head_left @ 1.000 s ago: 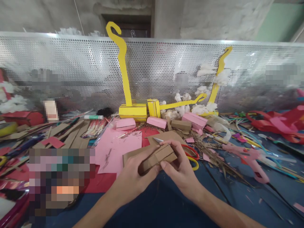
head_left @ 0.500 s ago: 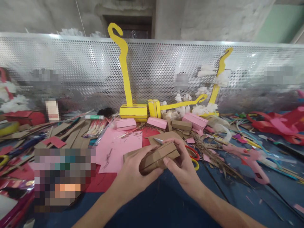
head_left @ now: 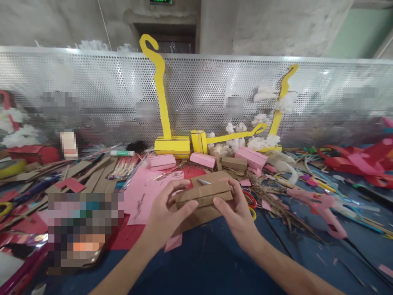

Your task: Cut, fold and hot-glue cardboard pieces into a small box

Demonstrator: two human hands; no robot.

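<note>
A brown cardboard box (head_left: 204, 194) with a seam along its front is held between my two hands. My left hand (head_left: 167, 209) grips its left end, thumb across the front. At its right end is my right hand (head_left: 235, 207), thumb pressed on the front face. Beneath the box lies a flat cardboard sheet (head_left: 199, 219). A pointed blade (head_left: 204, 182) shows just behind the box, and scissors with red and yellow handles (head_left: 252, 200) lie partly hidden by my right hand.
Behind stand yellow hooked paper shapes (head_left: 160, 90), small pink boxes (head_left: 162, 162) and another brown box (head_left: 234, 163). Pink paper (head_left: 144, 196) lies left. A pink glue gun (head_left: 322, 205) and twigs (head_left: 282, 205) are at the right. A perforated metal panel (head_left: 196, 90) runs across the back.
The box has turned from a slant to nearly level, with its long seamed side facing me. My left hand has shifted left and up, and more of the cardboard sheet beneath shows.
</note>
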